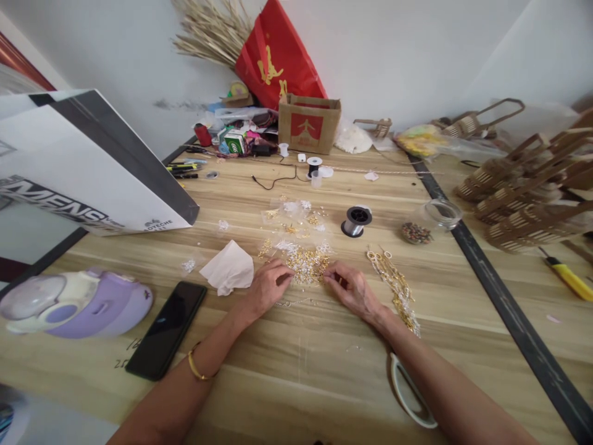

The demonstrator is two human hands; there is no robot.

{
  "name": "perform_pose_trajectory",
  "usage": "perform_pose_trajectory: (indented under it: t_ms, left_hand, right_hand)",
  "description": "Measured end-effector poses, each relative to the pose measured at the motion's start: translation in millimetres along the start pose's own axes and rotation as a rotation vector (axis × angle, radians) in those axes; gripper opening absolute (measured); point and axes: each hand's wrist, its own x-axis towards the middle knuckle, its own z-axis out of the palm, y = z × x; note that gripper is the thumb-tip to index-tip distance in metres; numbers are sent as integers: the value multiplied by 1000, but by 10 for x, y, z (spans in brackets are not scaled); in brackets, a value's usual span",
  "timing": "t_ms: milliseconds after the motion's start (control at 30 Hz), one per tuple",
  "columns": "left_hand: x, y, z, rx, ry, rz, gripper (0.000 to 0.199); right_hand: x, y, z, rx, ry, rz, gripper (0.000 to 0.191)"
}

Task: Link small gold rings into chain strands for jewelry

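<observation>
A heap of small gold and silver jewelry pieces (pixel 306 264) lies on the table between my two hands. My left hand (pixel 271 284) rests at the heap's left side, thumb and fingertips pinched together. On the other side, my right hand (pixel 349 287) is also closed in a pinch at the heap's edge. Whatever sits in either pinch is too small to make out. A thin silver chain (pixel 296 302) lies just below the heap. Gold and silver chains (pixel 396 287) stretch along the table right of my right hand.
Left of my hands are a tissue (pixel 229 267), a black phone (pixel 167 330) and a purple bottle (pixel 106 306). A wire spool (pixel 356 220) and a jar of beads (pixel 438 219) stand beyond. Scissors' white handle (pixel 407 395) shows under my right forearm. Woven baskets (pixel 514 216) stand right.
</observation>
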Motion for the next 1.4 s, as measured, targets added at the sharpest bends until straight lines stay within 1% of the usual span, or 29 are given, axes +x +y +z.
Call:
perform_pose_trajectory:
  t_ms: [133, 433, 567, 833, 1133, 1400]
  left_hand:
    - [8, -16, -16, 18, 20, -13, 11]
    - [23, -108, -48, 84, 122, -62, 10]
    - [36, -131, -67, 93, 135, -89, 9]
    - [37, -121, -96, 87, 98, -123, 10]
    - [30, -110, -88, 110, 82, -179, 8]
    - [31, -125, -64, 129, 48, -192, 11]
  right_hand:
    - [-1, 9, 2, -1, 5, -8, 11]
    - [-1, -7, -1, 14, -4, 3, 12]
    - [3, -29, -2, 25, 7, -5, 12]
    - [1, -23, -2, 34, 7, -13, 10]
    - [1, -42, -18, 16, -7, -17, 9]
    - [1, -64, -20, 8, 5, -13, 10]
